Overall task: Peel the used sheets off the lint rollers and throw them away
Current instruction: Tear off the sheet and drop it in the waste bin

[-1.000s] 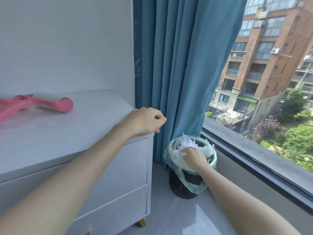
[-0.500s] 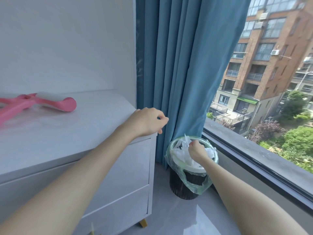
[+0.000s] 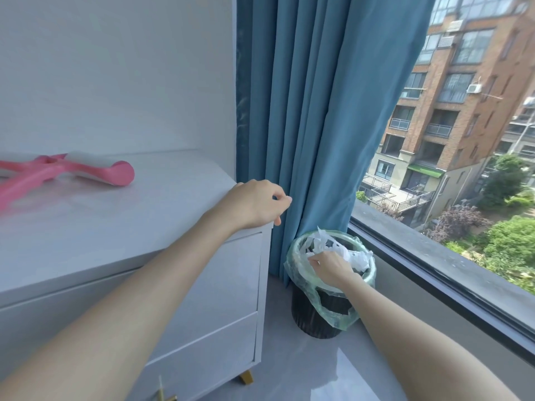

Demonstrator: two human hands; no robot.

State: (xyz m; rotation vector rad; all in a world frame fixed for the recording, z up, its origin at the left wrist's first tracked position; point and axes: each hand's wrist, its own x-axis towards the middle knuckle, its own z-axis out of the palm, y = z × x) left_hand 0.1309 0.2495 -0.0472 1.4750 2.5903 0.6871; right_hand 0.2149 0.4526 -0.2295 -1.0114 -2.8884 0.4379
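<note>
Two pink lint rollers [image 3: 95, 172] lie crossed at the far left of the white dresser top [image 3: 144, 224]; one shows its white sheet roll. My left hand [image 3: 254, 204] rests on the dresser's right front corner with its fingers curled and nothing in it. My right hand [image 3: 330, 266] is down at the mouth of the black trash bin [image 3: 315, 325], which has a green liner. Its fingers are pinched on a crumpled white used sheet [image 3: 314, 256]. More crumpled sheets [image 3: 357, 257] fill the bin beside the hand.
A blue curtain [image 3: 304, 111] hangs right behind the bin, between the dresser and a large window. The dark window sill [image 3: 434, 256] runs along the right. Grey floor [image 3: 318, 371] lies in front of the bin.
My right hand lifted slightly from the bin half a second ago and has now dropped back onto the sheets, toward the bin's left side. My left hand has stayed on the dresser corner.
</note>
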